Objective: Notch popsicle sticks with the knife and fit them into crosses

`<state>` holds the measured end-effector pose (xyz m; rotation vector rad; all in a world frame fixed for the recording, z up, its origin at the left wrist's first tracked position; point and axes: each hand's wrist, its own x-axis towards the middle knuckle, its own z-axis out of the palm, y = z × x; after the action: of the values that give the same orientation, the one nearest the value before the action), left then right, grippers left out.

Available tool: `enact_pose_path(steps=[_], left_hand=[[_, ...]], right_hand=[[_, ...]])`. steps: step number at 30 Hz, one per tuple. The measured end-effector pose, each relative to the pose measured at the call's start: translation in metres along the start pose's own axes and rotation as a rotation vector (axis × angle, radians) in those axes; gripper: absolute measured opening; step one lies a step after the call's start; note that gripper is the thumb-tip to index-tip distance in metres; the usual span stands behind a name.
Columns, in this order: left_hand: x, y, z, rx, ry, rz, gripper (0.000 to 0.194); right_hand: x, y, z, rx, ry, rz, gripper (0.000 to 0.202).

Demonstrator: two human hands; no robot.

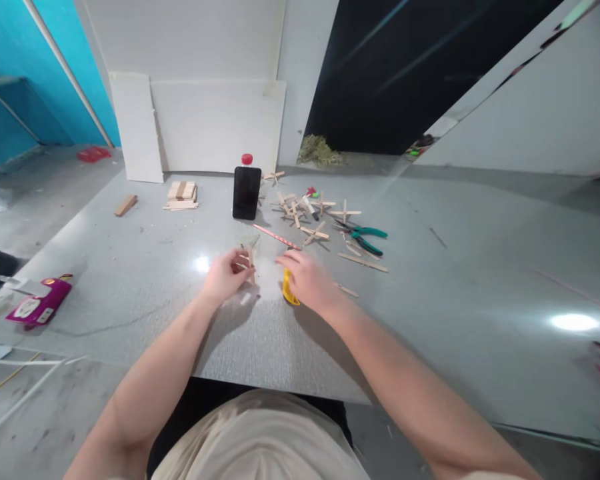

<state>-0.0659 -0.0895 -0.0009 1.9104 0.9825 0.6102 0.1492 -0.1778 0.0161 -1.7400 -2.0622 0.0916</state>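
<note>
My left hand (pixel 229 273) is closed round a small wooden stick piece (pixel 251 260), held upright between thumb and fingers just above the grey table (pixel 155 293). To its right, my right hand (pixel 305 275) is closed over a yellow tool (pixel 289 288), whose lower end shows below the palm; its upper part is hidden by the fingers. A small clear piece (pixel 246 299) lies below my left hand. Beyond both hands lies a red-and-white strip (pixel 277 237).
A black phone (pixel 247 193) leans against a red-capped bottle (pixel 247 159). Crossed wooden sticks (pixel 315 233) and green-handled pliers (pixel 367 238) lie right of it. Stacked sticks (pixel 181 193) and a wooden block (pixel 125 205) are at the left, a purple device (pixel 41 302) at the far left.
</note>
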Motion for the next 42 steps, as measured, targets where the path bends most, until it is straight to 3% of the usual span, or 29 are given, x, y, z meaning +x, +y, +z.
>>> enact_pose_path(steps=[2, 6, 8, 13, 15, 21, 28, 32, 34, 38, 42], left_hand=[[-0.003, 0.003, 0.009, 0.04, -0.085, 0.028, 0.035], [-0.009, 0.009, 0.019, 0.159, -0.199, 0.081, 0.031], [-0.009, 0.01, 0.014, 0.238, -0.173, 0.081, 0.03], [-0.002, 0.003, -0.022, 0.462, 0.101, 0.004, 0.031], [0.0, -0.002, -0.034, 0.536, 0.147, -0.001, 0.036], [0.003, -0.007, -0.037, 0.696, 0.024, 0.049, 0.036], [0.003, -0.001, -0.031, 0.788, 0.032, 0.071, 0.04], [0.001, 0.001, -0.022, 0.837, 0.121, 0.011, 0.042], [0.0, 0.001, -0.019, 0.843, 0.123, 0.002, 0.041], [0.002, 0.001, -0.019, 0.818, 0.07, 0.026, 0.039], [0.005, -0.001, -0.021, 0.786, 0.043, 0.022, 0.039]], right_hand=[[-0.004, -0.011, 0.004, 0.124, 0.033, 0.02, 0.028], [-0.013, -0.024, 0.02, 0.318, 0.063, 0.062, 0.014], [-0.017, -0.022, 0.026, 0.381, 0.086, 0.081, 0.017], [-0.025, -0.009, 0.025, 0.445, 0.167, 0.121, 0.02], [-0.027, -0.008, 0.023, 0.447, 0.172, 0.106, 0.025], [-0.031, -0.022, 0.027, 0.383, 0.095, -0.006, 0.044], [-0.023, -0.023, 0.019, 0.141, 0.028, -0.039, 0.032], [-0.023, -0.001, -0.002, -0.041, -0.018, 0.12, 0.022], [-0.027, 0.021, -0.017, -0.135, -0.075, 0.263, 0.029], [-0.038, 0.068, -0.044, -0.267, -0.288, 0.525, 0.033], [-0.042, 0.09, -0.052, -0.313, -0.465, 0.634, 0.033]])
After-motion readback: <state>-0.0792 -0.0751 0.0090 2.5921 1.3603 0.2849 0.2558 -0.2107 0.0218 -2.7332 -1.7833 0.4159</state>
